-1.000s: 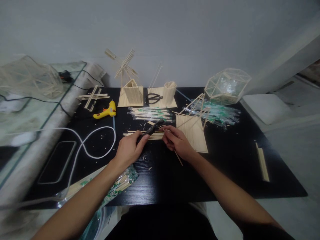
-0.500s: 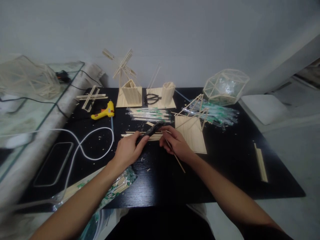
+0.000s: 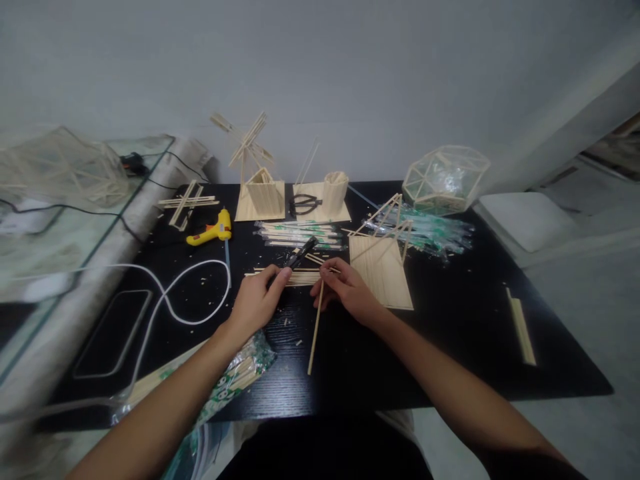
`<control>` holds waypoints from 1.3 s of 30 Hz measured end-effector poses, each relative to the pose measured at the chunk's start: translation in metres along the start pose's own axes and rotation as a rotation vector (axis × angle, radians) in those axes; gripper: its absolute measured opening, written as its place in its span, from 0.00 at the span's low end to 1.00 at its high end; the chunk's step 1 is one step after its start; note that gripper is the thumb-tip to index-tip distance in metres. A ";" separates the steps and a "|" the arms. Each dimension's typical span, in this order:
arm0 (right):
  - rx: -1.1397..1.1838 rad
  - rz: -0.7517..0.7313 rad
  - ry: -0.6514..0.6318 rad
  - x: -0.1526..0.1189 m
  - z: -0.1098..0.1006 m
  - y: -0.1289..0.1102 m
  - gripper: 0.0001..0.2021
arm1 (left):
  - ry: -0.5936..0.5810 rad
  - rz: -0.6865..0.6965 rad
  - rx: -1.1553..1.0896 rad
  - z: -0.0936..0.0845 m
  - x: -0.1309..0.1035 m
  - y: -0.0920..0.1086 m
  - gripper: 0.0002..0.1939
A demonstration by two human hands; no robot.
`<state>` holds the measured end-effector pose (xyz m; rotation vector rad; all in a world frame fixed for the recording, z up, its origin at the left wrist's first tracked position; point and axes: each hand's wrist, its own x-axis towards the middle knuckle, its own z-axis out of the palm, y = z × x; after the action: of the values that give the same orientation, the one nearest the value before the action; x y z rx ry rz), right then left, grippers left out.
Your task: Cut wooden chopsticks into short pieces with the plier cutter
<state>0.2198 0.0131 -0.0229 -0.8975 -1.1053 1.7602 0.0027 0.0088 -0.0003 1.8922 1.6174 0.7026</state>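
Note:
My left hand [image 3: 257,297] is closed around a slim black tool [image 3: 302,253] that looks like a utility knife, its far end angled up and to the right. Between the fingertips of my right hand [image 3: 347,287] is a thin wooden stick [image 3: 315,333], one end hanging toward the table's front edge. Short stick ends also show by those fingertips; whether they are held I cannot tell. Below and behind both hands lies a row of loose sticks [image 3: 303,277]. Right of my right hand is a wooden board [image 3: 383,277] with a stick frame [image 3: 395,217] on it.
A yellow glue gun [image 3: 213,230] lies at left, near a looped white cable [image 3: 193,320]. Windmill-like stick model [image 3: 265,197], stick cup [image 3: 336,190] and black-handled tool [image 3: 306,202] stand behind. Bagged sticks [image 3: 300,235] lie in front of them; another bag [image 3: 240,373] is under my left forearm.
The stick in my right hand has swung from slanting right to pointing down and slightly left. The black tool has tilted more steeply upward, and its tip is farther from my right fingers.

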 end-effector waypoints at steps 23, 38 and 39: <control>0.167 -0.172 0.441 0.010 -0.012 -0.001 0.21 | -0.139 -0.252 -0.852 0.003 0.002 0.002 0.24; 0.070 -0.125 0.330 0.004 -0.004 -0.006 0.21 | 0.255 -0.255 -1.065 0.000 0.009 0.003 0.16; 0.037 -0.106 0.292 0.003 -0.004 -0.005 0.20 | 0.307 -0.251 -1.069 -0.001 0.011 0.003 0.16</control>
<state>0.2234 0.0186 -0.0200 -1.0175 -0.9100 1.5025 0.0054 0.0191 0.0027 0.8209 1.1877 1.4180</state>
